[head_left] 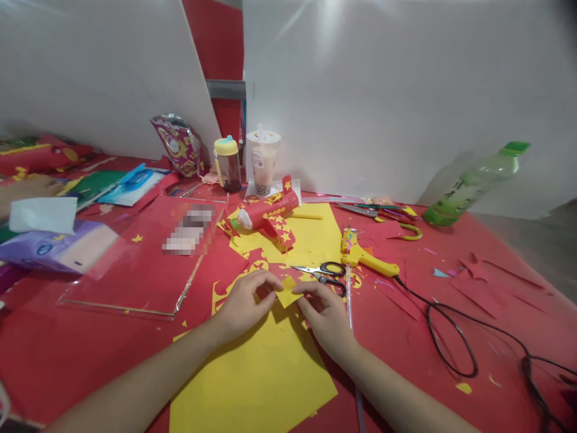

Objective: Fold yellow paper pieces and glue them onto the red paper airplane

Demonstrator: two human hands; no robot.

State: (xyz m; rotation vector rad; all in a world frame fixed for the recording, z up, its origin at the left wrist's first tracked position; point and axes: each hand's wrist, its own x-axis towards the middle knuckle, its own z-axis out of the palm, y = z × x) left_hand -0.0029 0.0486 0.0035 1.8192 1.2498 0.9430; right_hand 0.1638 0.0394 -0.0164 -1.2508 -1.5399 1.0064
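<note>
Forearms cut off at bottom frame edge. Big yellow sheet (252, 379) nearest, lower edge out of frame, top part hidden under both hands. Above it, small yellow paper piece (287, 294) held up between the hands, roughly diamond-shaped; whether folded, can't tell, fingertips cover its side corners.

Left hand (247, 304): thumb and index pinched on paper's left side, other fingers curled, partly hidden. Right hand (327, 319): same pinch on right side, remaining fingers bent under, hard to separate.

Clear stick (349, 307) passes behind right wrist, middle covered. Scissors (331, 270) just beyond right hand, black handles, blades parted. Yellow glue gun (369, 260) right of them; black cord (451, 307) loops off, cut at right edge. Clear plastic bag (130, 294) to the left, pixelated patch (189, 231) over part of it, content unreadable. Purple tissue pack (85, 243) beside it, cut at left edge; blurred shape behind, unclear.

Farther: red star-covered model (274, 210) lies on second yellow sheet (331, 231), hiding much of it. Green-capped bottle (471, 186) tilted in view, label illegible. Drink cup (264, 159), yellow-lidded bottle (228, 165), purple snack bag (178, 144) at back, before white boards (396, 90), tops cut off.
</note>
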